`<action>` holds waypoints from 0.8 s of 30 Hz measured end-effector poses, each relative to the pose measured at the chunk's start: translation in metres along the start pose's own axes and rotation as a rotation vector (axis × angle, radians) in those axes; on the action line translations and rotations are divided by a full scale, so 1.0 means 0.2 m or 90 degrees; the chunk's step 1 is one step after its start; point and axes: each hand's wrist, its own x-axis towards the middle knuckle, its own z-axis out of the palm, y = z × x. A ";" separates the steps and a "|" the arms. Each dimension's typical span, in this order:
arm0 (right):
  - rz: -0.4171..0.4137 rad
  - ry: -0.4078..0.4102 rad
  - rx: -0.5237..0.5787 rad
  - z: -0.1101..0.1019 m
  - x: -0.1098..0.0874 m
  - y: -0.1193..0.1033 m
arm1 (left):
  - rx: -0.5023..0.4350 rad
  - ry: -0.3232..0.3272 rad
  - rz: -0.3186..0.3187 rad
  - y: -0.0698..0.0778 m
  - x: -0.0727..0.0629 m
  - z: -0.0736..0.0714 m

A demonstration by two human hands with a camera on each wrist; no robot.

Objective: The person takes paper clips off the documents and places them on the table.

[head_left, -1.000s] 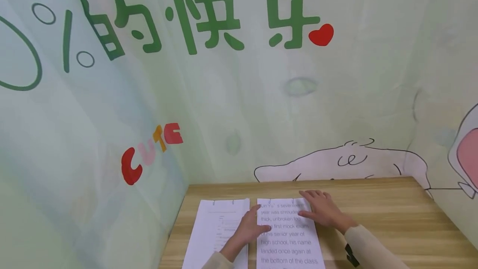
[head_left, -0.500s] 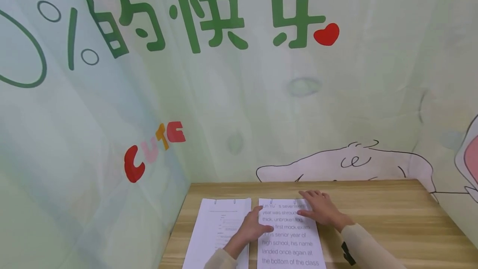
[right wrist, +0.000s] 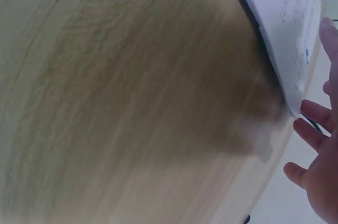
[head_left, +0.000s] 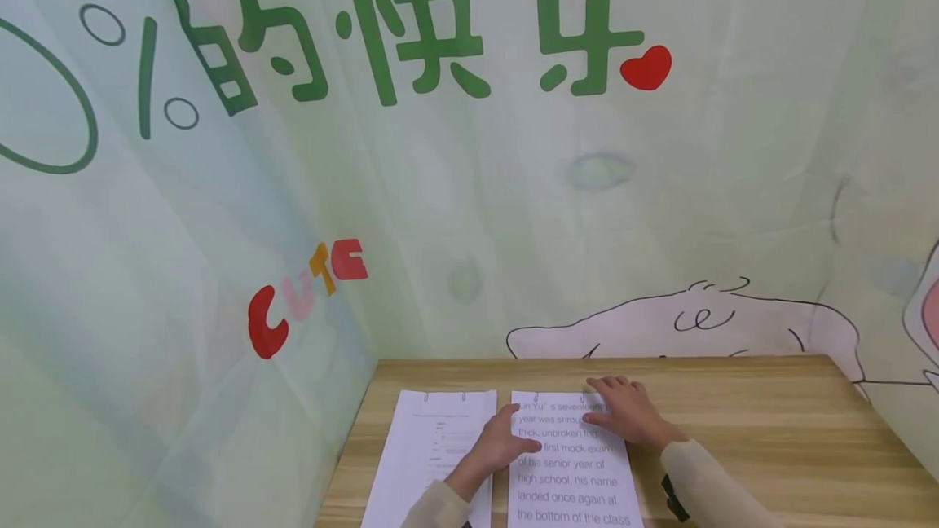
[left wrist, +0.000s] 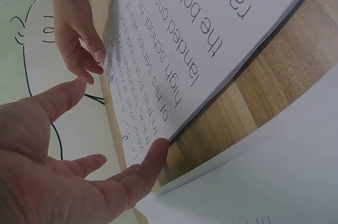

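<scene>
A stack of paper (head_left: 572, 483) printed in large English text lies on the wooden table, with two small paper clips along its far edge. My left hand (head_left: 497, 445) is at its left side, fingers loosely spread; the left wrist view shows a fingertip of this hand (left wrist: 50, 176) at the stack's edge. Over the far right corner is my right hand (head_left: 632, 414), fingers extended and apart. From the right wrist view, the fingers of the right hand (right wrist: 319, 129) appear near the stack's corner. Neither hand grips the paper. Firm contact is hard to judge.
Left of the text stack lies a second clipped stack (head_left: 396, 463) with smaller print, a narrow strip of table between them. Bare wood of the table (head_left: 763, 430) extends to the right. A printed curtain (head_left: 440, 210) rises behind the table's far edge.
The head view has shifted slightly, so everything appears a little further right. Both hands keep nearly the same place and pose at the stack.
</scene>
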 end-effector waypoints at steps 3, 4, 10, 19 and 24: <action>0.003 0.011 -0.011 0.02 0.01 0.02 | -0.010 -0.007 -0.004 0.01 0.01 -0.01; 0.002 0.014 -0.013 0.02 0.01 0.02 | -0.015 -0.007 -0.006 0.01 0.01 -0.01; -0.005 0.026 -0.012 0.02 0.03 0.03 | -0.037 -0.012 -0.020 0.01 0.02 0.00; 0.008 0.019 -0.028 0.03 0.06 -0.02 | -0.064 -0.002 -0.033 0.03 0.00 0.01; 0.038 0.011 -0.020 0.02 0.07 -0.05 | -0.066 0.002 -0.032 0.05 -0.01 0.01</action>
